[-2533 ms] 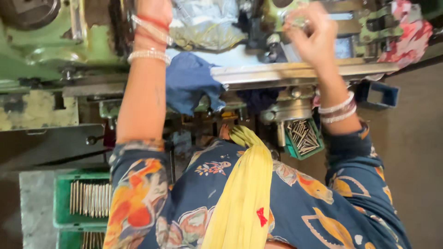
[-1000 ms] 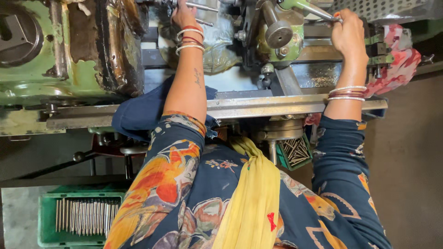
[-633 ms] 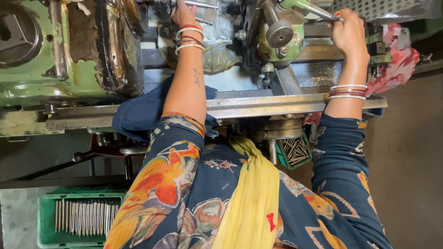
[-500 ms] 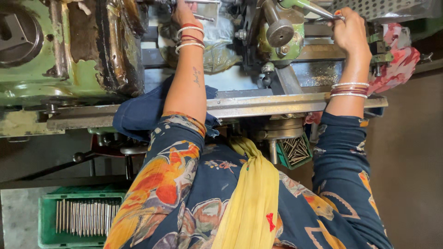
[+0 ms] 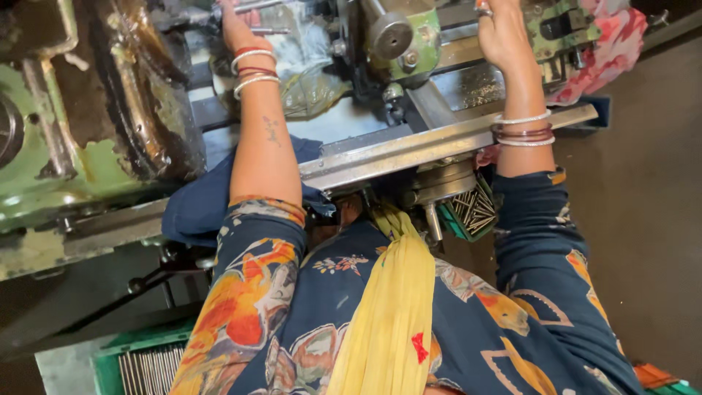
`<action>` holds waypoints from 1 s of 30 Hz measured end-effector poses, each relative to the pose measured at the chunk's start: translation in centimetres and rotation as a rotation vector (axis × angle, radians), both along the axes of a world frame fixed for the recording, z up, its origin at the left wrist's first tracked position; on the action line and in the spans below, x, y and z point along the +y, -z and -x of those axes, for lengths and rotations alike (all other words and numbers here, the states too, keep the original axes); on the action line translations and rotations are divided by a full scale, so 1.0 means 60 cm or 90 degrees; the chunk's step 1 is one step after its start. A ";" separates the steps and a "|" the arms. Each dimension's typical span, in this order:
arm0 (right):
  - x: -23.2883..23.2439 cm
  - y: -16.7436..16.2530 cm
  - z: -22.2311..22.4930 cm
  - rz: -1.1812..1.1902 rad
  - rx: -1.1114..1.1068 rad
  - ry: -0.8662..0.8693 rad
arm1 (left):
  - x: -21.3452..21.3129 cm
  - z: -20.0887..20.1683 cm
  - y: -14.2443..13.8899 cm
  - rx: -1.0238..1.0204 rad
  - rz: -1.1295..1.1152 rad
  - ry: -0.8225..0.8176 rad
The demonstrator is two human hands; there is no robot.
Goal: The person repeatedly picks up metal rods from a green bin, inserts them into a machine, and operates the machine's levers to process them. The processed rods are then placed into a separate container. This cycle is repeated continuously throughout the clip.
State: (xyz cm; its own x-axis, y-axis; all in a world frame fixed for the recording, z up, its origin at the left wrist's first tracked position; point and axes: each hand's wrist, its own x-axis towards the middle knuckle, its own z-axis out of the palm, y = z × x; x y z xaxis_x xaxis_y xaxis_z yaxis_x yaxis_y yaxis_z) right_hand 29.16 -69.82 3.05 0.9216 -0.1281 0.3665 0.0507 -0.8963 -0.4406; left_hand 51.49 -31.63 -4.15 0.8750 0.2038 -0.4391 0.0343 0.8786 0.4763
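the left hand sits at the top of the frame, left of centre, against a thin steel rod that runs sideways out of the lathe's dark headstock; the fingers run off the top edge, so i cannot tell whether they grip the rod or only rest on it. red and white bangles ring that wrist. the right hand is at the upper right, pressed up to the green tool post; its fingertips also leave the frame and their spread cannot be told. a second set of bangles circles this wrist.

between the hands stands a green housing with a round grey steel knob, and left of it a crumpled clear plastic bag lies on the bed. below, a bright steel slide rail crosses the middle on a slant. a dark blue cloth hangs over the machine's edge under the left forearm, and a pink flowered cloth is bunched at the upper right corner.

under the rail, right of centre, a small green tray of thin metal pins shows; a larger green crate of pins is at the lower left. the worn green machine body fills the left side, and bare dark floor the right.
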 end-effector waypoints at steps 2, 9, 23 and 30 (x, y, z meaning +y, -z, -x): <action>-0.025 0.008 0.028 -0.035 -0.033 -0.007 | 0.004 -0.002 0.005 0.040 -0.036 0.056; -0.207 -0.005 0.217 -0.384 -0.247 0.179 | 0.002 0.016 0.029 0.034 -0.886 0.589; -0.018 0.305 0.263 -0.585 -0.271 0.265 | -0.043 0.071 -0.107 -0.088 -1.403 0.512; -0.022 0.272 0.365 -0.419 -0.079 0.394 | 0.254 0.285 -0.239 -0.418 -0.888 0.173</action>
State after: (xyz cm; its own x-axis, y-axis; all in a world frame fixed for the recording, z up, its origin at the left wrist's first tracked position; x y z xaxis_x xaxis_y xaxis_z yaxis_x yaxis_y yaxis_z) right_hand 7.25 -71.13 -13.26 0.5771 -0.8053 0.1359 -0.2744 -0.3479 -0.8965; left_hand 34.37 -16.37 10.20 0.9069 -0.0816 0.4134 -0.4202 -0.2497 0.8724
